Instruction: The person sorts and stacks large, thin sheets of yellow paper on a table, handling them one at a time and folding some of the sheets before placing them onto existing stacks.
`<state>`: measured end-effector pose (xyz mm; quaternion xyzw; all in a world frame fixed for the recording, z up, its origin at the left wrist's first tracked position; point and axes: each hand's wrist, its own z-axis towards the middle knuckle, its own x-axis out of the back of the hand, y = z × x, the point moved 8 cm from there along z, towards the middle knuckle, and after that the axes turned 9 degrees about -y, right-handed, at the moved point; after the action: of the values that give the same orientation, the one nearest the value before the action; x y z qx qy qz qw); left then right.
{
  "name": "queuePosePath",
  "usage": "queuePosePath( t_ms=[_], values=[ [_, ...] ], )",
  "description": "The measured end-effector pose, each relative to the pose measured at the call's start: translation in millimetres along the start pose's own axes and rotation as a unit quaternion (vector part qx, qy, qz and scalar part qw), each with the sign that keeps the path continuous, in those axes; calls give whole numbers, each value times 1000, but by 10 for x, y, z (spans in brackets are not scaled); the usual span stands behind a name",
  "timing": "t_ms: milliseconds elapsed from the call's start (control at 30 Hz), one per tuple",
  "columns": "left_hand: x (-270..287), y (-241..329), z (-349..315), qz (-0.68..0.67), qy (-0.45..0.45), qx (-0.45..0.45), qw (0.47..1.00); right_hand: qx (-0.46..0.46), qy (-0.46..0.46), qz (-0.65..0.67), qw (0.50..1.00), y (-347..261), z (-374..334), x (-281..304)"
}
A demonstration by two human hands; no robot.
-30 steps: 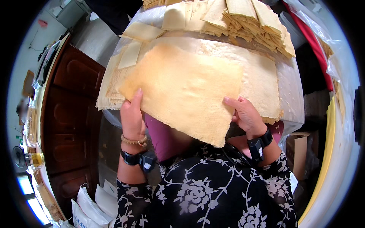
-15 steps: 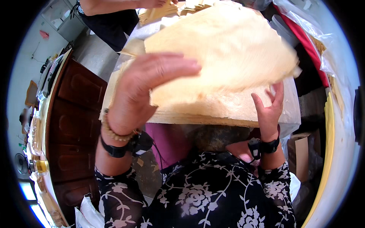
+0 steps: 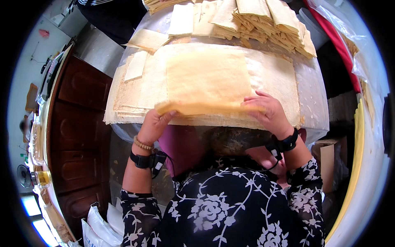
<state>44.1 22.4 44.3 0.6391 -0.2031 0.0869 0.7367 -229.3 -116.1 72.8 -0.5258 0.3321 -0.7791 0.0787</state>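
A thin, pale-yellow sheet (image 3: pixel 207 74) lies over a stack of wider sheets (image 3: pixel 275 78) on the table in front of me. Its near edge is lifted and curled into a band that runs between my two hands. My left hand (image 3: pixel 154 124) pinches this edge at its left corner, thumb towards the middle. At the right end, my right hand (image 3: pixel 269 114) is closed on the same edge, its fingers lying over the sheet. Some of the edge is smeared by motion, and parts under the fingers are hidden.
Folded sheets (image 3: pixel 267 20) are piled at the table's far side. Smaller pieces (image 3: pixel 148 40) lie at the left. A dark wooden cabinet (image 3: pixel 82 131) stands left, with white sacks (image 3: pixel 101 224) at its foot. An open cardboard box (image 3: pixel 327 164) sits at right. A person in dark clothes (image 3: pixel 115 18) stands far left.
The large sheet that was blurred in the air above the table is gone from there; a sheet now lies flat on the stack. Both hands have come down from open onto its near edge.
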Motion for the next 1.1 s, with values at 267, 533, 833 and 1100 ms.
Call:
queuePosePath(
  t_ms=[267,533,833,1100],
  values=[
    [167,-126,170,253,156,247,922,-337,-12,-45,940,243,226,-90],
    [188,-48,202,264,210,187,923,33,-54,-170,983,-262,296,-374],
    [-306,453,579,446,-23,-53,893,51,-56,-211,975,-397,448,-195],
    [28,354,252,236,-105,13,966,-54,-61,121,989,169,64,19]
  ],
)
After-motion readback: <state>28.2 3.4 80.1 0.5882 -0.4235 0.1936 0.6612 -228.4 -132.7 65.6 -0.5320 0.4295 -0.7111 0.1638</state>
